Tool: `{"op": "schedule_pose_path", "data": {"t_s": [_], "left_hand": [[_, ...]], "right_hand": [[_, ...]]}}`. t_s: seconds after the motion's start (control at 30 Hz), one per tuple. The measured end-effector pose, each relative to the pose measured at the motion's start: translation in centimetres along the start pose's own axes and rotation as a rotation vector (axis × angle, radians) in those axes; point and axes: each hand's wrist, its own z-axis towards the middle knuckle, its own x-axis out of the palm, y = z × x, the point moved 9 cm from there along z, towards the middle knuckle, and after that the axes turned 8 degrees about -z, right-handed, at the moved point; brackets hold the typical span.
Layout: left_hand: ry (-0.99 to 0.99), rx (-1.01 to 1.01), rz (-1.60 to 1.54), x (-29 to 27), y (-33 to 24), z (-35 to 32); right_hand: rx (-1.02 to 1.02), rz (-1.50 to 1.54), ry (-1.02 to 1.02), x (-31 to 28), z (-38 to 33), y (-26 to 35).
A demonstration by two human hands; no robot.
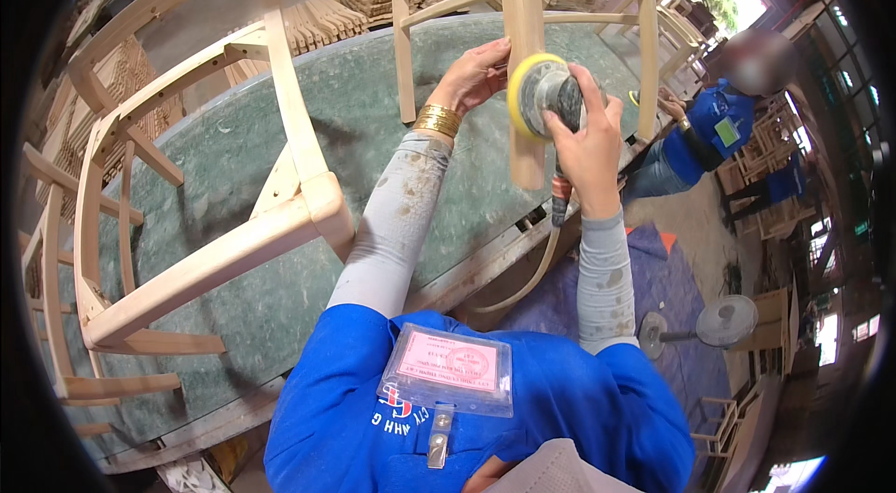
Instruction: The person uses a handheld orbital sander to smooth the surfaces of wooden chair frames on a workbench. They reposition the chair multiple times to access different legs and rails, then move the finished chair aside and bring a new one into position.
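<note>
An unfinished wooden chair frame (523,8) stands on the green-topped table in front of me, one broad leg toward me. My left hand (474,73) is closed on the left side of that leg; its fingertips are partly hidden. Wrapped round the body of a hand-held orbital sander (563,101) is my right hand (593,143). The sander is tilted on edge, its yellow-rimmed round pad (519,94) against the face of the leg. A pale hose (541,278) runs down from its handle toward the table's near edge.
Another bare wooden chair frame (201,278) lies on the green table (373,73) to my left. Stacked wooden parts (322,22) are beyond the table. A co-worker in blue (719,129) stands at the right, and a fan (726,320) is lower right.
</note>
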Motion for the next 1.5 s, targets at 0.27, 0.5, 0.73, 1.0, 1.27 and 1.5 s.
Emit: {"op": "schedule_pose_path", "data": {"t_s": [0.27, 0.5, 0.73, 1.0, 1.27, 1.5], "left_hand": [[0.104, -0.010, -0.022, -0.3, -0.1, 0.2], [0.111, -0.023, 0.050, 0.0, -0.4, 0.9], [0.064, 0.026, 0.035, -1.1, -0.9, 2.0], [0.066, 0.036, 0.040, -1.2, -1.6, 2.0], [0.026, 0.009, 0.040, -0.2, -1.2, 1.7], [0.006, 0.079, 0.035, -0.8, -2.9, 2.3]], "right_hand": [[-0.036, -0.108, -0.029, -0.1, -0.4, 1.9], [-0.073, -0.146, 0.069, -1.0, -3.9, 0.7], [0.243, 0.009, 0.390, -1.2, -12.8, -7.7], [0.179, -0.084, 0.740, 14.7, -21.1, -10.7], [-0.049, 0.110, 0.774, 28.0, -23.3, -5.0], [-0.090, 0.130, 0.838, 27.8, -23.5, -4.8]]}}
